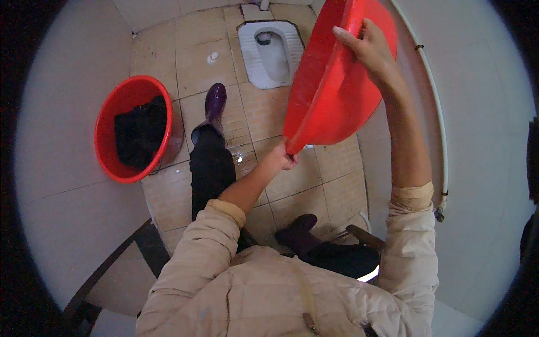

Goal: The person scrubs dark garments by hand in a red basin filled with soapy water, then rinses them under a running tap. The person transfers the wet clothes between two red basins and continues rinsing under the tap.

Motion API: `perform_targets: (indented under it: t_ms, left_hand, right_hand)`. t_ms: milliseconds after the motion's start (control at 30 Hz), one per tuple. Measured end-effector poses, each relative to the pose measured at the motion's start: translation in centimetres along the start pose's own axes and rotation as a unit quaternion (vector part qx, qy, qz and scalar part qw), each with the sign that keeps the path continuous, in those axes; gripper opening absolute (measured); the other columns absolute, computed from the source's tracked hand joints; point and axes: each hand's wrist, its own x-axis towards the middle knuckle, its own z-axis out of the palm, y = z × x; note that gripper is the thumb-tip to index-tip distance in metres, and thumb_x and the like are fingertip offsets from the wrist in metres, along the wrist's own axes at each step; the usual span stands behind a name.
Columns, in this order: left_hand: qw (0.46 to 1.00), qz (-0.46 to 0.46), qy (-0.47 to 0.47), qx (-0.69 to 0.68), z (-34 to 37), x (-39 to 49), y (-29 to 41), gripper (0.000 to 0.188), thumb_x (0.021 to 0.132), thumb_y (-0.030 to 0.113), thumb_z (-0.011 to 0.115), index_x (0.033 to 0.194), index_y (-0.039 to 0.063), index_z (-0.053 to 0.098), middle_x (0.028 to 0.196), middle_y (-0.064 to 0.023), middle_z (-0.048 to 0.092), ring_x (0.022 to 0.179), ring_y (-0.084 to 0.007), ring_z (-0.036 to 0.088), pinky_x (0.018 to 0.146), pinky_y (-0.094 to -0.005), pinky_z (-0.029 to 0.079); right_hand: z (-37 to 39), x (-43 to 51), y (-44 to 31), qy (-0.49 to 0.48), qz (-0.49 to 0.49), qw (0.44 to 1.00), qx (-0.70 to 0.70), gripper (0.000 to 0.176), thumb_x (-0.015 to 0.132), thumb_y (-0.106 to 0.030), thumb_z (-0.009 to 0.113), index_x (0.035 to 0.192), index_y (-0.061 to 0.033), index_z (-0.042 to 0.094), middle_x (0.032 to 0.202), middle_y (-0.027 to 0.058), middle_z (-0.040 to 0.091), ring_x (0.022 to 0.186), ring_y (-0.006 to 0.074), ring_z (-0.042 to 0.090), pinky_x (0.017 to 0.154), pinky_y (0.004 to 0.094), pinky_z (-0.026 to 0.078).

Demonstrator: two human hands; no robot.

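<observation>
A large red plastic basin (337, 101) is held tilted on its side above the floor, its hollow facing left towards the squat toilet (252, 59). My left hand (286, 158) grips the basin's rim at its near, lower end. Higher up, my right hand (372, 50) clasps the rim on the far right side, thumb over the edge. Part of the basin runs out of the top of the view, and what may be inside it is mostly hidden. The basin's lower edge overlaps the toilet's right side in the picture.
To the left stands a red bucket (170, 126) with dark cloth (141, 132) inside. Wet tan tiles (269, 111) cover the floor. A white pipe (438, 109) with a tap (439, 215) runs along the right wall. My purple boots (216, 101) are on the floor.
</observation>
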Motion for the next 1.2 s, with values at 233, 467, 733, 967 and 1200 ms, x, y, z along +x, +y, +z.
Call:
perform_targets:
  t_ms: [233,467,733,967,1200]
  left_hand:
    - [0.999,-0.011,-0.029,-0.021,-1.0,-0.7,-0.1,0.031,0.079,0.037,0.058,0.067,0.011,0.048,0.056,-0.0007,0.041,0.048,-0.0158,0.041,0.039,-0.0267,0.038]
    - [0.997,-0.032,-0.070,0.027,-4.1,1.9,-0.2,0.027,0.081,0.041,0.061,0.087,0.015,0.059,0.073,-0.0001,0.057,0.059,-0.0170,0.051,0.047,-0.0293,0.040]
    - [0.933,0.252,0.102,0.235,-10.9,2.2,-1.4,0.050,0.088,0.043,0.057,0.127,0.014,0.046,0.118,-0.0052,0.060,0.095,-0.0254,0.062,0.070,-0.0431,0.053]
    - [0.800,0.324,0.254,0.436,-16.1,1.5,2.0,0.058,0.088,0.044,0.056,0.132,0.009,0.040,0.119,-0.0133,0.056,0.097,-0.0300,0.060,0.071,-0.0522,0.051]
    - [0.806,0.312,0.042,0.501,-20.1,1.0,1.2,0.051,0.085,0.033,0.061,0.128,0.012,0.044,0.099,-0.0092,0.064,0.082,-0.0293,0.063,0.061,-0.0529,0.051]
  right_hand:
    - [4.0,1.8,0.3,-0.001,-0.066,0.992,-0.109,0.039,0.082,-0.032,0.070,0.096,-0.0012,0.052,0.080,0.0044,0.058,0.069,0.0121,0.056,0.057,0.0266,0.046]
    - [2.3,-3.8,0.0,0.023,-0.040,0.999,0.007,0.043,0.078,-0.031,0.073,0.096,0.0027,0.054,0.090,0.0167,0.062,0.084,0.0239,0.062,0.071,0.0373,0.049]
    - [-5.3,-25.4,6.9,0.136,0.202,0.961,0.127,0.051,0.081,-0.021,0.071,0.120,0.0019,0.047,0.108,0.0126,0.061,0.091,0.0196,0.061,0.077,0.0331,0.052]
    - [-1.0,-45.9,14.6,0.173,0.452,0.846,0.224,0.049,0.081,-0.024,0.071,0.117,-0.0008,0.048,0.090,0.0082,0.063,0.070,0.0150,0.062,0.054,0.0279,0.053]
    - [9.3,-55.1,22.4,0.314,0.627,0.533,0.474,0.048,0.081,-0.013,0.064,0.125,-0.0118,0.045,0.109,0.0100,0.059,0.085,0.0258,0.060,0.059,0.0471,0.054]
